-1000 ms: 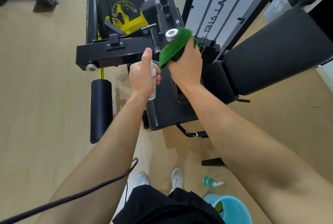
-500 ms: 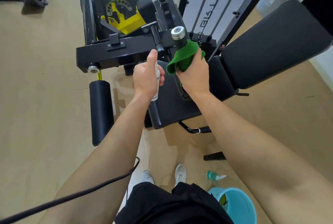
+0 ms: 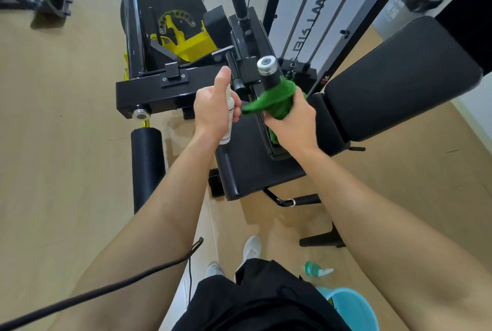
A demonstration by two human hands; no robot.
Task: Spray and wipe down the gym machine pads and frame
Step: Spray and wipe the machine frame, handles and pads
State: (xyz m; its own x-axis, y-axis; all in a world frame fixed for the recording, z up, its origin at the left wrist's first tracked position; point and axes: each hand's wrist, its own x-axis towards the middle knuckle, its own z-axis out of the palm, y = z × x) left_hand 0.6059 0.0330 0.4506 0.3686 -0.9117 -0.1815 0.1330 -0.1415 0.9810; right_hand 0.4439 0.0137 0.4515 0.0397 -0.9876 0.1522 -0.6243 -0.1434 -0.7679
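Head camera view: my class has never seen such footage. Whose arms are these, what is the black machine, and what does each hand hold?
The camera sits on the person's head, looking down, so the arms are their own. The black gym machine has a seat pad, a back pad and a roller pad. The left hand holds a white spray bottle. The right hand wraps a green cloth round a black handle with a silver cap. On the floor near their feet are a teal bottle and a blue bucket.
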